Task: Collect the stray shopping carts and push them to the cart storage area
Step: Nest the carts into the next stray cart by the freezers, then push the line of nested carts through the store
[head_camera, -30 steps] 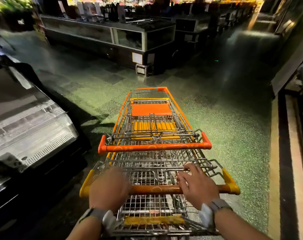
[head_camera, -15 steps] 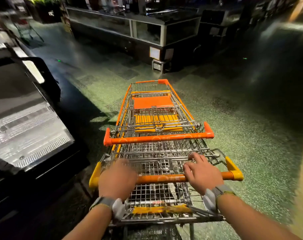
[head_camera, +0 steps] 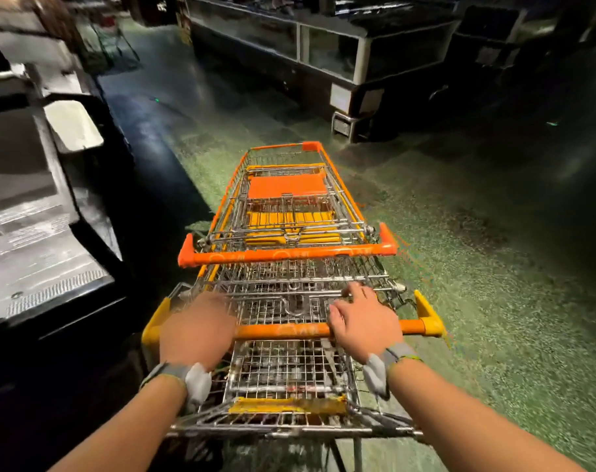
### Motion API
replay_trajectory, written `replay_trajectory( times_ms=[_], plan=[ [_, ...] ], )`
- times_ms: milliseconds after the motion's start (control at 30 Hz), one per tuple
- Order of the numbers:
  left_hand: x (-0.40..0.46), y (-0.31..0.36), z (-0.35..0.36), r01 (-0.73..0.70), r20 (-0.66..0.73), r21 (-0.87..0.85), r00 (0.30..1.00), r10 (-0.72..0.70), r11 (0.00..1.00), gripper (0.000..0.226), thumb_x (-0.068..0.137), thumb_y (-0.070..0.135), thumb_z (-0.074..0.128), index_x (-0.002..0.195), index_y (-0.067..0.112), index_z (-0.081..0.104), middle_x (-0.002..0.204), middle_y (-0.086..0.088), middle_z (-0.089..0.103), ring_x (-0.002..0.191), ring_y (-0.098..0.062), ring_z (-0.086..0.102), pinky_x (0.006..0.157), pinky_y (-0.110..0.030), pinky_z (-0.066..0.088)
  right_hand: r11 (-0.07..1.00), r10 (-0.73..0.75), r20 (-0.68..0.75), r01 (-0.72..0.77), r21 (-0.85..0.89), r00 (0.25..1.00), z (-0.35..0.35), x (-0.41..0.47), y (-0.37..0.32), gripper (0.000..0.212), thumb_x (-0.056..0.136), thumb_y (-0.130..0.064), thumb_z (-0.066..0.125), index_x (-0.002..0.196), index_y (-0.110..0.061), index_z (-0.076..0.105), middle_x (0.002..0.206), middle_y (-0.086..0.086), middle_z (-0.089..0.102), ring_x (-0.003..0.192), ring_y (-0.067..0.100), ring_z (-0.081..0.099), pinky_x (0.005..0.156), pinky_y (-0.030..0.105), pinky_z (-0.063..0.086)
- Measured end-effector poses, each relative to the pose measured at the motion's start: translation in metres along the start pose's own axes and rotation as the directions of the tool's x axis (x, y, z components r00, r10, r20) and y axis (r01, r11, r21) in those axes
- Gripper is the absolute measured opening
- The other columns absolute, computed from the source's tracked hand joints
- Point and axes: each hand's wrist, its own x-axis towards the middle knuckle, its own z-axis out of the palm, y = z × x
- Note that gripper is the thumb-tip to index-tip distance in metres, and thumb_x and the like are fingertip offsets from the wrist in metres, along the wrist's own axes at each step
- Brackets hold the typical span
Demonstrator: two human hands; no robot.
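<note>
Two wire shopping carts are nested in front of me on the speckled floor. The front cart (head_camera: 286,185) has an orange handle (head_camera: 286,255) and an orange flap inside. The near cart's orange handle with yellow ends (head_camera: 283,330) lies under both my hands. My left hand (head_camera: 197,330), blurred, curls over the handle's left part. My right hand (head_camera: 364,323) rests its palm on the right part, fingers stretched forward over the wire child seat.
A low open freezer chest (head_camera: 34,233) runs close along the carts' left side. A dark glass-fronted display case (head_camera: 323,49) crosses the aisle ahead. Another cart frame (head_camera: 109,39) stands far back left. Open floor (head_camera: 477,267) lies to the right.
The carts have rolled forward and swung left; the display case ahead is nearer and the right wall has left the view. Both hands stay on the handle.
</note>
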Motion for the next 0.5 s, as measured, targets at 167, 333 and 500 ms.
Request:
replay_trajectory(
  times_ms=[167, 333, 500],
  plan=[
    [0.051, 0.029, 0.021, 0.055, 0.004, 0.041, 0.998, -0.055, 0.998, 0.046, 0.092, 0.047, 0.030, 0.060, 0.032, 0.059, 0.129, 0.013, 0.060, 0.046, -0.001, 0.049, 0.045, -0.023, 0.037, 0.998, -0.057, 0.023, 0.057, 0.013, 0.998, -0.010, 0.057, 0.046, 0.047, 0.104, -0.050, 0.024, 0.121, -0.031, 0.063, 0.153, 0.006, 0.036, 0.139, 0.023, 0.031, 0.085, 0.040, 0.054],
    [0.093, 0.058, 0.029, 0.095, -0.012, 0.044, 0.995, -0.095, 0.994, 0.045, 0.093, 0.045, 0.031, 0.055, 0.031, 0.049, 0.128, 0.008, 0.061, 0.043, -0.001, 0.045, 0.044, -0.021, 0.029, 0.992, -0.121, -0.021, 0.121, -0.020, 0.992, -0.011, 0.112, 0.083, 0.049, 0.101, -0.052, 0.021, 0.108, -0.032, 0.064, 0.139, 0.000, 0.043, 0.127, 0.019, 0.040, 0.072, 0.037, 0.054],
    [0.140, 0.091, 0.034, 0.169, -0.044, 0.010, 0.985, -0.169, 0.986, 0.047, 0.089, 0.047, 0.027, 0.054, 0.032, 0.054, 0.127, 0.015, 0.061, 0.043, -0.005, 0.047, 0.048, -0.024, 0.032, 0.985, -0.170, -0.030, 0.170, -0.001, 0.985, -0.015, 0.172, 0.127, 0.058, 0.093, -0.056, 0.011, 0.098, -0.033, 0.063, 0.134, -0.006, 0.042, 0.124, 0.014, 0.040, 0.063, 0.031, 0.045]
  ],
)
